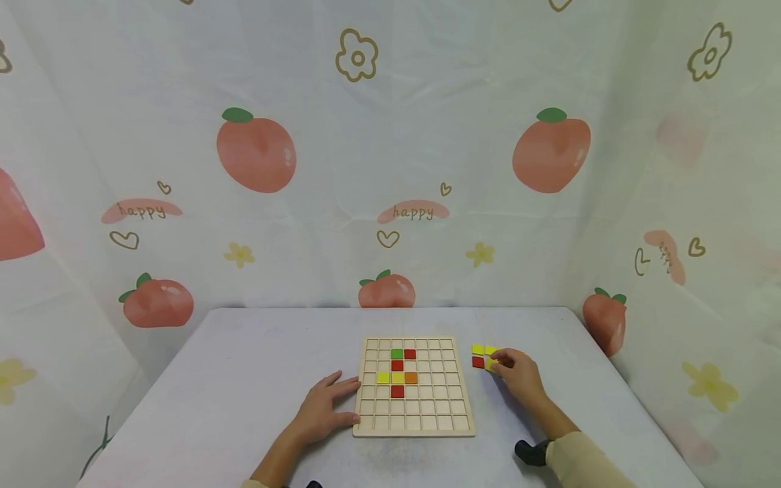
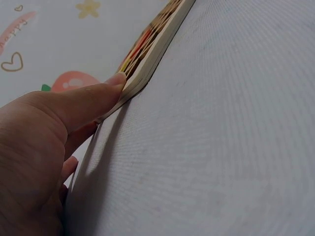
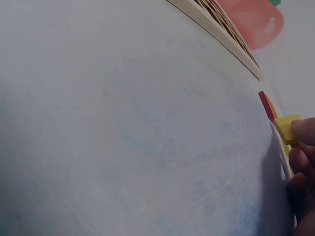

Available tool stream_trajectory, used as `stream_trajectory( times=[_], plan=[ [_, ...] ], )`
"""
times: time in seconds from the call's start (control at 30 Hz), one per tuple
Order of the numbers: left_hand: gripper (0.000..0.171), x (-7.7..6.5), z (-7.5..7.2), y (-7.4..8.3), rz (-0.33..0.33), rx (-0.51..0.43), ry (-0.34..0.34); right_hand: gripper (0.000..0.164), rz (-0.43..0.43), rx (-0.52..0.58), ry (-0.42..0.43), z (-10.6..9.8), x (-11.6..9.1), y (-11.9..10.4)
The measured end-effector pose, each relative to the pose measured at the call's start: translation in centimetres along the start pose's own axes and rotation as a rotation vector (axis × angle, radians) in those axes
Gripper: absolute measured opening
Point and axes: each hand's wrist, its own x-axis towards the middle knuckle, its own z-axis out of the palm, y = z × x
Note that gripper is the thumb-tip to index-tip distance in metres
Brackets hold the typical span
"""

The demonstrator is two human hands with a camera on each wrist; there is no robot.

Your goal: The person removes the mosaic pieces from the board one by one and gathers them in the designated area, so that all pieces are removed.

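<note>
- Two hands at the worktop, board between them: left hand at its left edge, right hand off past its right edge.
- Right hand pinches a yellow tile, thumb on its face. Left hand grips nothing — fingers spread, fairly straight, thumb and fingertips against the board's left side.
- Key relation: board lies to the right hand's left and a bit toward the person, a strip of worktop between.
- Tile looks square, so no long axis to line up; right hand has it, left hand is across the board.
- Set tiles — green, red, yellow, orange — sit in the board's left and middle columns, so the right-side columns are closer to the right hand.
- Loose yellows lie side by side near the right fingers; red tile just below the left one.
- Right wrist view gives the pinch and the tile's tilt, red tile just beside; head view has fingers over part of it. Whether the tile is clear of the worktop: can't tell.
- Left wrist view shows the thumb tip on the board's rim, none of the loose pieces; only head view gives the whole grid.
</note>
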Motion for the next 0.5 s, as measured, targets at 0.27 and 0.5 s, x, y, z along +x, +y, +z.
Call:
stream_trajectory(
  times=[0.27, 0.5],
  plan=[
    [0.069, 0.06, -0.07, -0.03, 0.011, 0.003, -0.002, 0.014, 0.015, -0.028, -0.038, -0.41, 0.48, 0.14],
    [0.07, 0.04, 0.02, -0.08, 0.013, 0.001, 0.004, 0.016, -0.001, -0.078, -0.065, -0.54, 0.65, 0.1]
  ],
)
